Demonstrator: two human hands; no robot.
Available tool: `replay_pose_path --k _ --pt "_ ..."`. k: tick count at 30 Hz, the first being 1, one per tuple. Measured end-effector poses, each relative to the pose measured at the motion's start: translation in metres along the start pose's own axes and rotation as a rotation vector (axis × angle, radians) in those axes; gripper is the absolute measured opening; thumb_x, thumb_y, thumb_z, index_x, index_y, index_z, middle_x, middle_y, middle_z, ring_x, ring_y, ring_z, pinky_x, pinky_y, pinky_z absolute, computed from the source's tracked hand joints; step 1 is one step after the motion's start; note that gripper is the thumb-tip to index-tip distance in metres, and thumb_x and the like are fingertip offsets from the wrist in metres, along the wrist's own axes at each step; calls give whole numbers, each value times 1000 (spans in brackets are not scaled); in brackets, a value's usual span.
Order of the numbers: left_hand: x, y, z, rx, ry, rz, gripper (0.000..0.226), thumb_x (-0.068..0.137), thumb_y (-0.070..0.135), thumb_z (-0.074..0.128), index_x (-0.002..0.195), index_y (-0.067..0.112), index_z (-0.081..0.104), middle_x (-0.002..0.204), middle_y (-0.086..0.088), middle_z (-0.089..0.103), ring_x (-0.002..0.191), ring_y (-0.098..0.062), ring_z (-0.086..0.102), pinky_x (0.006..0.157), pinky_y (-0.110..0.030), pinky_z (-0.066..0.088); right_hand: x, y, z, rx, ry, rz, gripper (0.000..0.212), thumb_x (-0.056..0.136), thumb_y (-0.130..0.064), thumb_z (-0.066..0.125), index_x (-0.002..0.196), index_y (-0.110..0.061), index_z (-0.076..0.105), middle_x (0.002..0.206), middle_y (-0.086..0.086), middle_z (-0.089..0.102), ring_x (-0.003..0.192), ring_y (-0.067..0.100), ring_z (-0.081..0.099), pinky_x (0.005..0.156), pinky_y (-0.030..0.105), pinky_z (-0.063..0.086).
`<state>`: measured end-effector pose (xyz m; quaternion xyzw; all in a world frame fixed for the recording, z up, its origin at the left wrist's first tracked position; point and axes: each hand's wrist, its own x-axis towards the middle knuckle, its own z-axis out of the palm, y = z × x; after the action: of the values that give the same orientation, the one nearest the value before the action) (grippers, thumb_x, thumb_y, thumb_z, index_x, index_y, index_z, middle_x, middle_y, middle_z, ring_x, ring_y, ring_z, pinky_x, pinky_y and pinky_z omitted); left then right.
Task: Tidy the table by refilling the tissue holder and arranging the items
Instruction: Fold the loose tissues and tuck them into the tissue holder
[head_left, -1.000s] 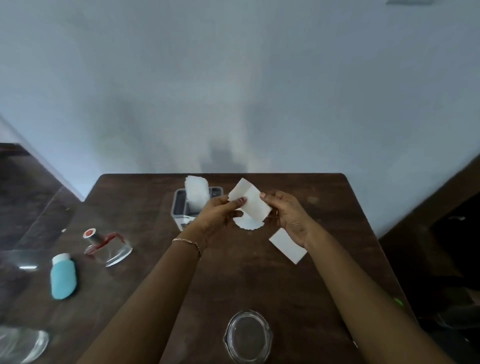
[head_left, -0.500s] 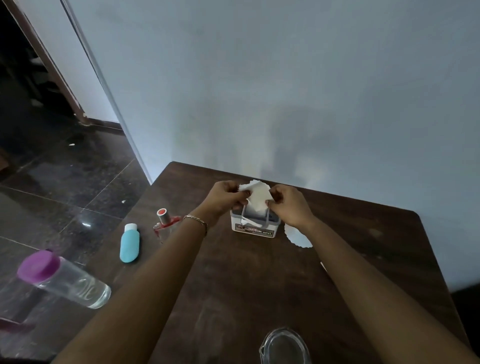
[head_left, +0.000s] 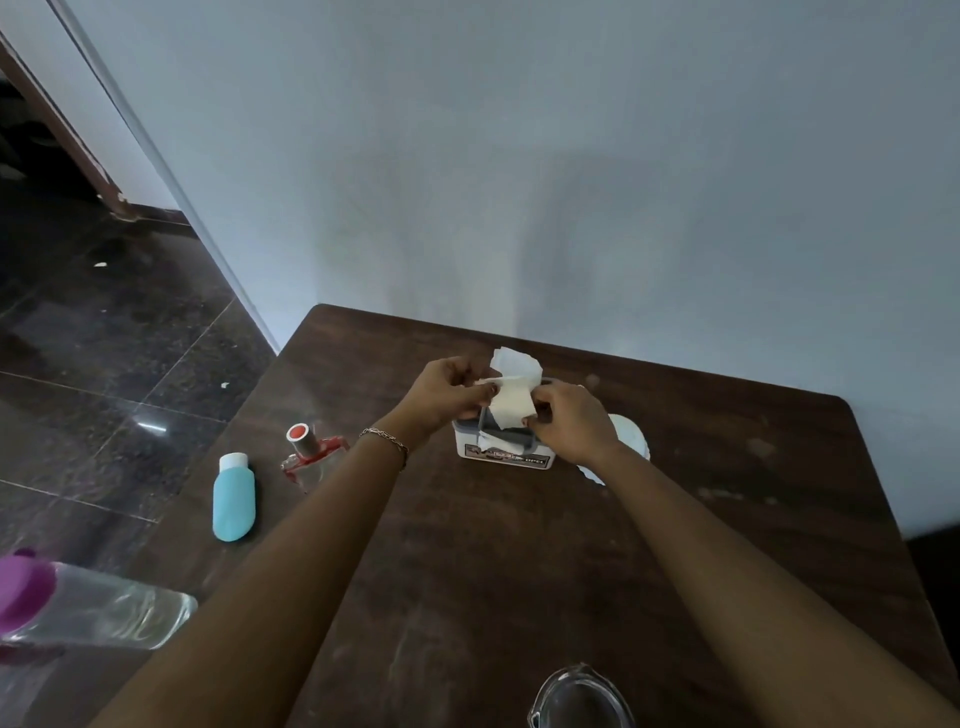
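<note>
Pinching folded tissue (head_left: 511, 404) at opposite edges with left hand (head_left: 451, 388) and right hand (head_left: 567, 422), fingers curled, just above tissue holder (head_left: 500, 453) at far side of table (head_left: 519, 571). Likely keeping it taut for slotting beside inserted tissue (head_left: 511, 364). Just right of holder, spare tissues (head_left: 631, 436).

Only readable print is on the white tissue holder (head_left: 503, 456): a dark strip label (head_left: 508, 458) runs across the lower front face, on the side towards the camera. The right end of the strip reads "OPEL" in pale capitals. The left and middle of the strip carry a logo-like mark and further characters, too blurred and small to make out.
</note>
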<state>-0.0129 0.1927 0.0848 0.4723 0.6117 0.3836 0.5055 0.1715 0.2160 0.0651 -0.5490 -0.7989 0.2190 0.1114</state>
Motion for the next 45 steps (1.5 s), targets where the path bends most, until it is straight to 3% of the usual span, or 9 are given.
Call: replay_pose_path --k 5,8,11,16,25,29,35,42,45 --pt "3 -2 1 113 15 21 32 84 10 69 102 -15 60 79 2 68 65 -14 59 48 -14 47 -1 -4 3 -46 30 -36 30 78 -21 76 106 -12 71 124 6 64 103 27 63 84 35 54" --pt "2 0 5 154 21 58 21 84 13 69 98 -3 68 84 -9 69 73 -17 62 65 -22 55 -2 -6 5 -64 31 -43 26 79 -24 74 103 -14 73 117 7 67 98 26 64 82 31 51" --pt "4 -1 6 229 40 89 9 82 18 71 89 14 72 86 -4 71 84 -17 65 81 -34 54 -3 -8 6 -62 19 -39 27 80 -31 71 104 -18 72 106 5 72 98 25 62 85 34 45" --pt "5 5 13 428 62 153 15 81 21 71 95 15 73 92 1 73 80 -6 61 74 -20 48 -5 -4 7 -39 94 -38 28 79 -32 72 104 -19 70 106 5 72 106 25 60 94 39 43" --pt "7 8 8 725 -15 254 47 70 21 78 114 23 62 106 0 62 93 -13 55 85 -35 53 -5 1 10 -38 99 -32 23 81 -28 70 101 -17 71 122 4 64 110 24 57 97 40 42" --pt "2 -1 5 875 -7 205 33 72 24 76 103 25 66 98 1 58 97 -12 52 83 -37 53 -5 0 13 -47 120 10 21 79 -27 73 98 -18 73 125 2 62 112 22 54 98 39 41" --pt "-3 -7 12 922 90 222 19 80 35 70 93 21 72 118 1 53 97 -18 60 77 -34 53 -10 0 15 -5 79 42 26 77 -31 72 100 -19 72 124 2 60 112 22 55 99 41 43" --pt "-5 -15 20 1005 63 287 19 84 36 64 98 26 72 133 4 49 106 -17 60 77 -34 54 -26 6 10 141 244 128 27 79 -21 66 102 -17 52 107 2 61 98 22 57 89 41 47" --pt "-6 -21 18 952 72 279 24 85 34 62 107 27 70 131 2 52 110 -17 58 78 -35 52 -32 11 12 190 276 170 32 81 -17 67 109 -15 51 112 5 58 101 23 57 87 38 50"
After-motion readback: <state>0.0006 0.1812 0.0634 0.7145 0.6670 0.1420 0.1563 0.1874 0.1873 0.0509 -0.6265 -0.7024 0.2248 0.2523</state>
